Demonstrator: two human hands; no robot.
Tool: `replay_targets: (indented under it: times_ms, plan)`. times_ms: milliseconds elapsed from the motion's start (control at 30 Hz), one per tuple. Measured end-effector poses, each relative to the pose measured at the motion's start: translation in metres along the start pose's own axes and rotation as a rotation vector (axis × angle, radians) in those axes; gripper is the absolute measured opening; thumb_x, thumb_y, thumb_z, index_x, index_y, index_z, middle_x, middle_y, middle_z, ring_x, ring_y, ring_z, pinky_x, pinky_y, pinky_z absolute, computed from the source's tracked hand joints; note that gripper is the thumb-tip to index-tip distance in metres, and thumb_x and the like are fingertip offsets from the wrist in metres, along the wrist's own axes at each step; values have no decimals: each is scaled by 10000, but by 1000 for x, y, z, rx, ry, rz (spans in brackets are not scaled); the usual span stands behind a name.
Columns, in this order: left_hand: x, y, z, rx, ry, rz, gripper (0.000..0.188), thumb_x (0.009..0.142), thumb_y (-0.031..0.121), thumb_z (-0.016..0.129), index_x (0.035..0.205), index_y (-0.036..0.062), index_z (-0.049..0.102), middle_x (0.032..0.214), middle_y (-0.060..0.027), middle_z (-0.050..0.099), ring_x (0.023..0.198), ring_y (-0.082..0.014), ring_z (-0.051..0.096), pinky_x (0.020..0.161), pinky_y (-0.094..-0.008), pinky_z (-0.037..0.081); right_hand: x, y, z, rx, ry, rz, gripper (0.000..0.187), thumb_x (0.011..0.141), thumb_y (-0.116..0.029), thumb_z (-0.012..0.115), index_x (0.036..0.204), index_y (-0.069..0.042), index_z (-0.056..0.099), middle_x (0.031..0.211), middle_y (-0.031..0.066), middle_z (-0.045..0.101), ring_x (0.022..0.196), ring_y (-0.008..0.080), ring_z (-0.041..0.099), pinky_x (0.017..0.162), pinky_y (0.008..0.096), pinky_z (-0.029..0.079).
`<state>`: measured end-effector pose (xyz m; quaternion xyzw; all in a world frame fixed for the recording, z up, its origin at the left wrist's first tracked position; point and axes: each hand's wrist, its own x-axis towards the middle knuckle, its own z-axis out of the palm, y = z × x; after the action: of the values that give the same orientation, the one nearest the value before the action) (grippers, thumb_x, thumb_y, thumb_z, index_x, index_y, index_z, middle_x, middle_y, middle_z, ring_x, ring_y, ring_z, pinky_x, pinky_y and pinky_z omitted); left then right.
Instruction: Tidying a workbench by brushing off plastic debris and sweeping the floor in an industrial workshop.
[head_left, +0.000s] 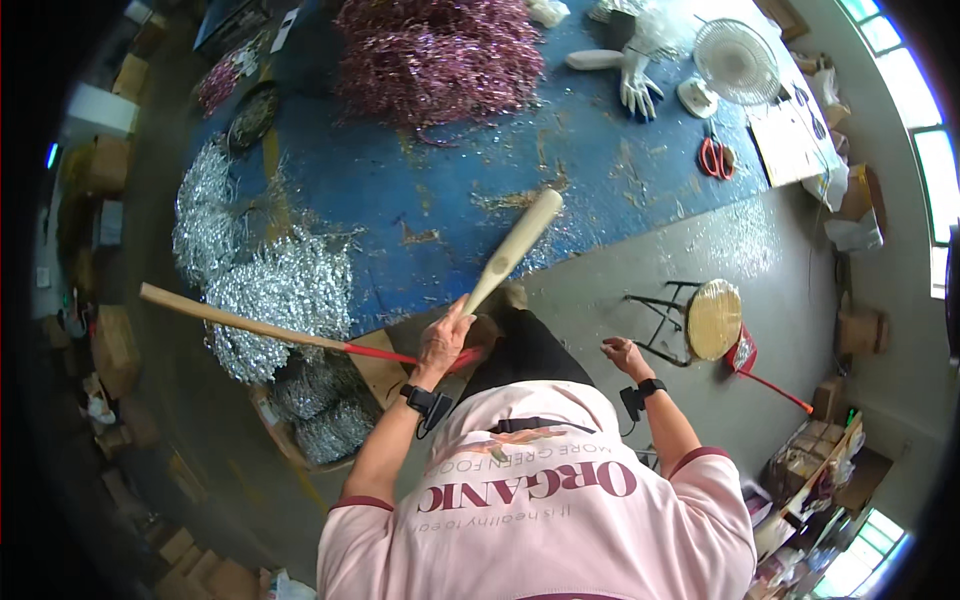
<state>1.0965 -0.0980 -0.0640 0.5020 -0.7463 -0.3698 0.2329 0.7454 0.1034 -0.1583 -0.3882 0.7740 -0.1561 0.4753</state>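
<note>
Gripping hand: the left hand [442, 338], closed around the narrow end of a pale wooden bat [515, 248].
Bat position: over the front edge of the blue table [590, 215], up and to the right of the left hand; contact with the tabletop cannot be determined.
Bat long axis: slanted, narrow end at the left hand, thick end pointing away from the body and to the right.
Nearer hand: left, in contact; the right hand [625, 357] is well apart from the bat, to the right of the body.
Right grip: fingers bent, nothing visible in them; whether the fingertips meet cannot be determined.
Pole: a wood-and-red pole [250, 322] runs from the left, its red section passing at the left hand; whether that hand also grips it cannot be determined. Its axis crosses that of the bat near the hand.
Carton: an open cardboard box [378, 366] below the table's near edge, left of the body, holding silver tinsel [335, 432].
Loose stock: a silver bundle [285, 305] at the table's left edge, above the carton; a pink tinsel heap [435, 60] toward the far side.
</note>
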Motion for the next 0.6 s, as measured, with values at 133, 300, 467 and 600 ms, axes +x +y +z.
replay_targets:
  times_ms: [133,300,467,600]
  plan:
    - [10,-18,6,-25,195,-101,231,850,188,537,1041,58,551,559,-35,406,491,-135,380,448,-296,350,-37,75,4,194,126,328,347,759,-284,605,976,-13,610,830,156,637,751,234,621,695,315,484]
    - [-22,-114,2,29,200,-252,359,858,169,534,1102,-90,487,908,-211,594,736,-250,551,701,-344,462,-42,117,25,-30,62,359,376,702,-385,598,766,-15,618,788,185,620,763,338,596,684,414,471]
    - [-34,-26,71,137,-74,41,394,875,186,494,1155,-87,444,1005,-293,543,900,-371,555,770,-367,446,-80,91,7,187,325,134,346,733,-369,587,919,-83,641,895,131,632,848,307,595,731,395,470]
    - [-13,-3,123,96,-364,141,374,882,200,482,1145,-65,460,908,-245,577,767,-329,575,660,-353,453,-116,83,-5,391,445,206,349,740,-361,585,960,-92,624,929,121,628,887,295,585,766,386,460]
